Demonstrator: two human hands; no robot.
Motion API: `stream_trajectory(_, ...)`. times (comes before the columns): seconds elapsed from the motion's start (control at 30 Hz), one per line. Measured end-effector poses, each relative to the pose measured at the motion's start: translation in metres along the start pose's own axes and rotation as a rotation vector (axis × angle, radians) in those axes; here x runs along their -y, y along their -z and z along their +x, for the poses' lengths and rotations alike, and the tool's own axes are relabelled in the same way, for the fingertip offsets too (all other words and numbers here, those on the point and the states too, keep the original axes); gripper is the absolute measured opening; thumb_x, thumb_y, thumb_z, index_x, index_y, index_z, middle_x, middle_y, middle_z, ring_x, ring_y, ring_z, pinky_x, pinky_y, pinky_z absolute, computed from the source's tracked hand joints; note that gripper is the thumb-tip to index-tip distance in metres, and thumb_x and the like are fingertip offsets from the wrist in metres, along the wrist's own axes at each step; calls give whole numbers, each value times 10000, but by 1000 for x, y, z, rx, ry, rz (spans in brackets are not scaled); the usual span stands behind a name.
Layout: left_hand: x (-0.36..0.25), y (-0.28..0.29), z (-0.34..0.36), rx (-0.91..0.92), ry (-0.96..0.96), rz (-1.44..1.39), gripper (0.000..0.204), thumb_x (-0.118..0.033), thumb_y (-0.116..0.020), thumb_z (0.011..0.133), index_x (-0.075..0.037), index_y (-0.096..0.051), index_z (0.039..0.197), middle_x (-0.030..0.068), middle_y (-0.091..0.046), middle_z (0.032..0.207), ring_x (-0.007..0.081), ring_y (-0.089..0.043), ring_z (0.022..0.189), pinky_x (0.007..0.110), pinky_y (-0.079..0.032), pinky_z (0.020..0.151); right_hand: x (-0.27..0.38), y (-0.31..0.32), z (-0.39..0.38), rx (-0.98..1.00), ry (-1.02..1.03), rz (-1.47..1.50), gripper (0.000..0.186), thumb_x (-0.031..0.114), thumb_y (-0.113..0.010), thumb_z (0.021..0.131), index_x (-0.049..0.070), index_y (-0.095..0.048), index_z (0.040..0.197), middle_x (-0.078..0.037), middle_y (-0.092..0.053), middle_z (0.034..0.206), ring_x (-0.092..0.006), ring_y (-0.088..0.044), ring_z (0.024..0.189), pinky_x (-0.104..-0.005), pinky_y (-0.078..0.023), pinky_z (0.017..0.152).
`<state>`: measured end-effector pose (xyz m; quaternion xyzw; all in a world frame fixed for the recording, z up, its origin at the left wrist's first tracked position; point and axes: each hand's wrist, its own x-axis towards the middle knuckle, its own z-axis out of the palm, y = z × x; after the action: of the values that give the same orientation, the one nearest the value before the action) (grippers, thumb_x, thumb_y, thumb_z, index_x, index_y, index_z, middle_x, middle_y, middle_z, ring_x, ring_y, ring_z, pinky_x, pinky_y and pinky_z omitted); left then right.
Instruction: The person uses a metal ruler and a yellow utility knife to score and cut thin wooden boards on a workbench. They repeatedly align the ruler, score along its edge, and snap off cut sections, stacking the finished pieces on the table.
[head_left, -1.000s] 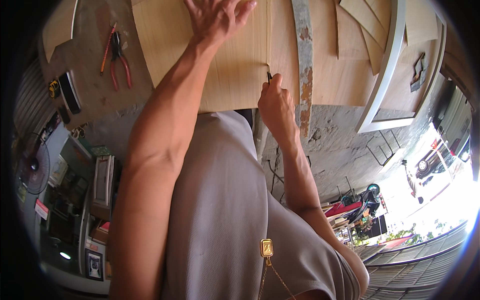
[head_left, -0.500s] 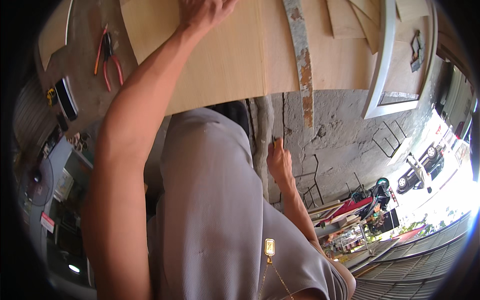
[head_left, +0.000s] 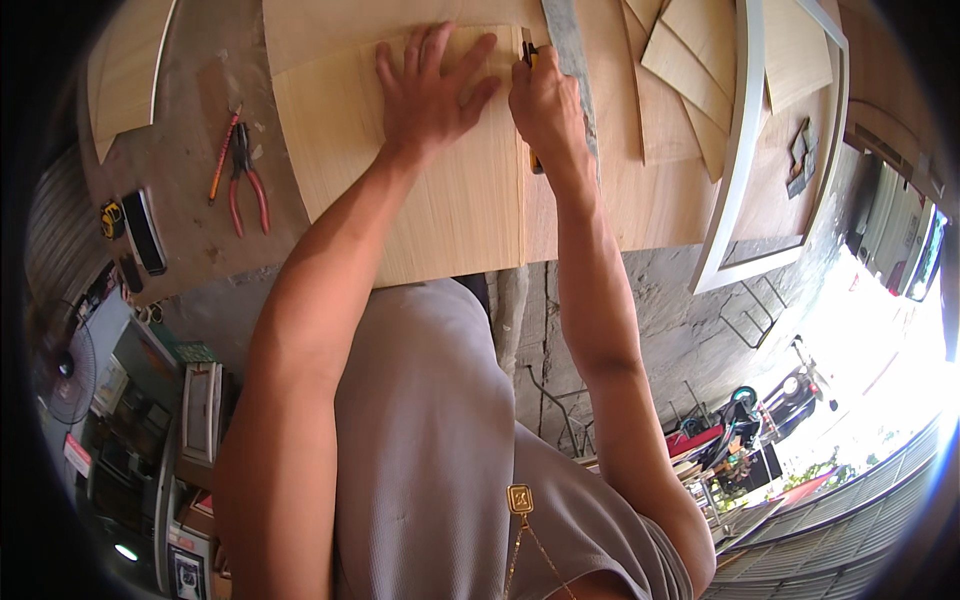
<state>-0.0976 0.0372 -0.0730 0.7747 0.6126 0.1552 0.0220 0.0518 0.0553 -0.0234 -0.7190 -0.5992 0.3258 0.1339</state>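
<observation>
At 12 o'clock, the wood sheet [head_left: 465, 210] looks smooth and matt, with fine straight grain. At 10, the pliers [head_left: 240, 158] pair dark metal with red, plastic-looking grips. The white frame [head_left: 735, 145] at 2 is smooth; the concrete floor [head_left: 660, 310] at 3, rough and cracked. Toward 6: a matt, finely textured cloth shirt [head_left: 430, 420] and a shiny gold-toned metal pendant [head_left: 519, 499].

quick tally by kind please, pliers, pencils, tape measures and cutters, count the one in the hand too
Pliers: 1
Pencil: 1
Tape measure: 1
Cutter, in the right hand: 1
Total: 4
</observation>
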Motion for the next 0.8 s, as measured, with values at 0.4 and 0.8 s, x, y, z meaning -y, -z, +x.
stream_trajectory(0.4,1,1,3,28,32,-54,517,-515,-642,901,-388,-553,1394,66,-428,1442,296,-373,1372,676,-256,1062,7,3,16,113,-17,-17,262,217,-485,992,-38,-469,1055,-321,-633,710,-520,-629,666,-554,-516,587)
stream_trajectory(0.8,0,4,6,30,71,-137,494,-500,-689,862,-359,-611,1329,55,-460,1401,275,-410,1335,678,-277,1016,17,11,23,261,-112,-150,262,189,-442,997,-71,-432,1023,-334,-631,765,-371,-655,517,-448,-538,447)
